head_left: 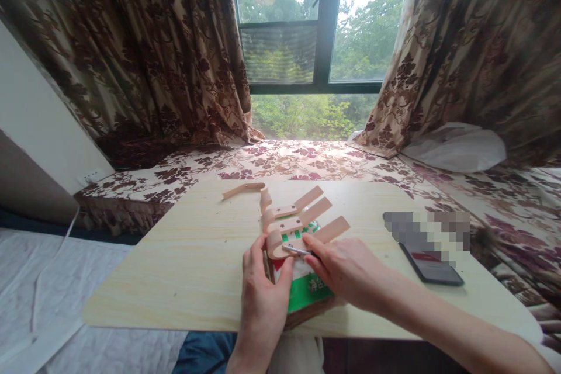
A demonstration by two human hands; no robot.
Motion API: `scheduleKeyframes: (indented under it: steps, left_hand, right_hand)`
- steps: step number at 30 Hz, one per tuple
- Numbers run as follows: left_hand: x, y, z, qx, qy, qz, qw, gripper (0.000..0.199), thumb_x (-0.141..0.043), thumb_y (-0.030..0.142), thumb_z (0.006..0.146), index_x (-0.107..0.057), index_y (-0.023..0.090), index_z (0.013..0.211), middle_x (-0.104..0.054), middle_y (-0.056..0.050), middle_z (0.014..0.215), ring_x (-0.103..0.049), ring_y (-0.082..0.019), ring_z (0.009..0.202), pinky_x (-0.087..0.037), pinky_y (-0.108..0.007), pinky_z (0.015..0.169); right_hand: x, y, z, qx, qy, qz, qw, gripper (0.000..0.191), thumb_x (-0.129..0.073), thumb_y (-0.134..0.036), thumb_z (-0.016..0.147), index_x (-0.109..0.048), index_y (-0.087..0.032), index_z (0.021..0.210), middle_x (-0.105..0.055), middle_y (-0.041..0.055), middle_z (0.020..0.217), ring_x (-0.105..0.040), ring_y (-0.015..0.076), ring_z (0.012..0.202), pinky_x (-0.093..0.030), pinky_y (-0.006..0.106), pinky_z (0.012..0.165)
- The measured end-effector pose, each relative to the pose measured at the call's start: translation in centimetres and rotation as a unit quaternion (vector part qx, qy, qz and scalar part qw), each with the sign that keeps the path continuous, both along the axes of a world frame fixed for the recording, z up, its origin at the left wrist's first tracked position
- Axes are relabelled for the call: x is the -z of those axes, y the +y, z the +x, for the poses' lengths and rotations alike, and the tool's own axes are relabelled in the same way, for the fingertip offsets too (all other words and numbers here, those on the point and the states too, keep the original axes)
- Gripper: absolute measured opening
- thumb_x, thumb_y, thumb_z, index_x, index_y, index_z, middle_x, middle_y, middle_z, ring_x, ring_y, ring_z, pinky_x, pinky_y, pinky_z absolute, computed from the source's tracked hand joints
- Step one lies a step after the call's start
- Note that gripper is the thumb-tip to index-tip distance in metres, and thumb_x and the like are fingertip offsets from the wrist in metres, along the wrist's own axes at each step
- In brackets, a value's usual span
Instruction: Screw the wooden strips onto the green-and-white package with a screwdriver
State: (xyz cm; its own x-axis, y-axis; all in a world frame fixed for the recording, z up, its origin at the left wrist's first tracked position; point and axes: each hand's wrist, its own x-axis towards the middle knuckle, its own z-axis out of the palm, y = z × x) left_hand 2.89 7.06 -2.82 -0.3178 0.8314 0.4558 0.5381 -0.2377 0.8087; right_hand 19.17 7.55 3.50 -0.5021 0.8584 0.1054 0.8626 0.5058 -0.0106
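Note:
A beige piece of curved strips with several flat prongs (284, 225) lies over a green-and-white printed package (309, 292). Small dark screws or holes dot its strips. My left hand (265, 283) is closed around the near left end of this piece, thumb against the package's side. In my right hand (346, 269) is a slim pointed metal tool (297, 250), pinched between the fingers, its handle end hidden. The tool's tip lies over the nearest strip beside a small dark spot; whether it touches I cannot tell.
Both hands work over a pale wooden table (175, 280). A bent beige strip (243, 188) extends at the far side. To the right lies a dark phone (432, 263). Behind are a floral-covered ledge (307, 158), a white plastic bag (458, 149) and curtains (175, 58).

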Motion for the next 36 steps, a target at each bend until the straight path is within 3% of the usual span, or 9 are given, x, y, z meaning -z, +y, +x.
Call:
scheduleKeyframes:
  steps: [10,24,30,34,36]
  left_hand:
    - [-0.1,0.0,-0.1,0.005,0.005,-0.002,1.000,0.039,-0.055,0.036,0.077,-0.054,0.020,0.112,-0.060,-0.008,0.106,-0.057,-0.022,0.100,-0.047,-0.039,0.089]
    - [-0.5,0.0,-0.2,0.012,0.016,-0.011,1.000,0.038,-0.054,0.038,0.078,-0.053,0.020,0.111,-0.059,-0.009,0.106,-0.057,-0.023,0.102,-0.046,-0.040,0.090]
    - [-0.7,-0.6,-0.2,0.010,0.023,-0.023,0.999,0.053,-0.060,0.039,0.075,-0.047,0.021,0.123,-0.057,-0.009,0.115,-0.054,-0.025,0.110,-0.044,-0.044,0.094]
    - [-0.4,-1.5,0.1,0.007,0.055,-0.051,0.997,0.071,-0.061,0.037,0.076,-0.030,0.024,0.138,-0.049,-0.011,0.129,-0.046,-0.026,0.120,-0.041,-0.046,0.099]
    - [-0.2,-1.8,0.4,-0.002,0.057,-0.051,0.997,0.068,-0.059,0.034,0.079,-0.028,0.025,0.139,-0.047,-0.010,0.131,-0.045,-0.025,0.122,-0.040,-0.045,0.100]
  right_hand:
    - [0.5,-0.4,-0.6,0.033,0.012,-0.017,0.999,0.038,-0.029,-0.031,0.096,-0.049,-0.015,0.124,-0.073,0.0089,0.084,-0.068,0.0234,0.066,-0.032,0.029,0.048]
    - [0.0,-0.4,-0.9,0.053,0.044,-0.058,0.996,0.034,-0.031,-0.031,0.097,-0.050,-0.015,0.119,-0.072,0.0106,0.088,-0.068,0.0237,0.074,-0.040,0.029,0.056]
    - [-2.8,0.2,1.5,0.012,0.085,-0.094,0.992,0.047,-0.044,-0.039,0.089,-0.043,-0.020,0.132,-0.072,0.0087,0.091,-0.067,0.0245,0.079,-0.039,0.029,0.061]
    - [-5.6,1.4,3.1,0.045,0.069,-0.093,0.992,0.028,-0.038,-0.029,0.090,-0.054,-0.019,0.111,-0.070,0.0060,0.079,-0.064,0.0212,0.070,-0.036,0.028,0.059]
    - [-6.7,2.2,3.5,0.009,0.057,-0.095,0.994,0.024,-0.038,-0.026,0.090,-0.057,-0.020,0.104,-0.070,0.0055,0.081,-0.063,0.0196,0.071,-0.035,0.027,0.059]
